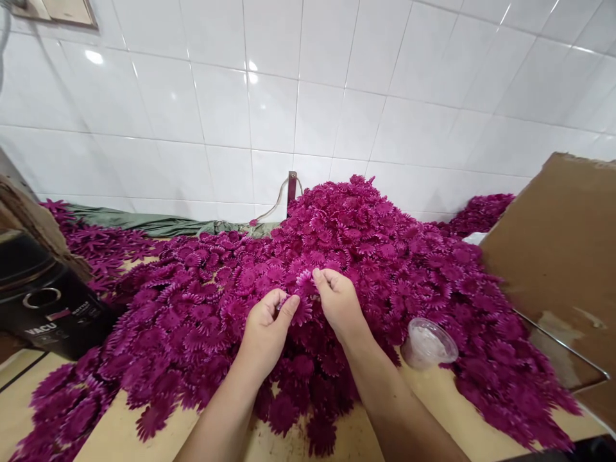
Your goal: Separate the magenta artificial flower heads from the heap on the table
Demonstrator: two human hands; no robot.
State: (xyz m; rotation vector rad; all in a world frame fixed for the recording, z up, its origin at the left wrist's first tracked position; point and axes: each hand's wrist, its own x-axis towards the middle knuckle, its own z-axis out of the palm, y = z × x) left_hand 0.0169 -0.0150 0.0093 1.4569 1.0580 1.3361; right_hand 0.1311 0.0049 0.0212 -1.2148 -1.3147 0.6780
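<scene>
"Pinched at the fingertips: your right hand has thumb and forefinger closed at the edge of a purple flower piece, just about the middle of the frame."

"And your left hand?"

"Lower and left of it, just beside the same flower piece. Its thumb and forefinger are drawn close together, but the thumb covers the tips, so you cannot tell whether petals are caught between them."

"What lies around your hands?"

"You have a broad heap of flower pieces beneath and behind them, peaking right of center against the white tiled wall. It spills forward over the tan tabletop, with loose petals straggling into the lower left."

"Anything near your right forearm?"

"Yes, a clear plastic cup, right of center in the lower half, with something whitish inside. Flower pieces crowd around it."

"And at the edges?"

"At your left edge a black container leans, pale lettering on its side. Brown cardboard fills the right edge. Along the foot of the wall, left of center, runs a crumpled green cloth, and a cord hangs by a narrow dark upright."
</scene>
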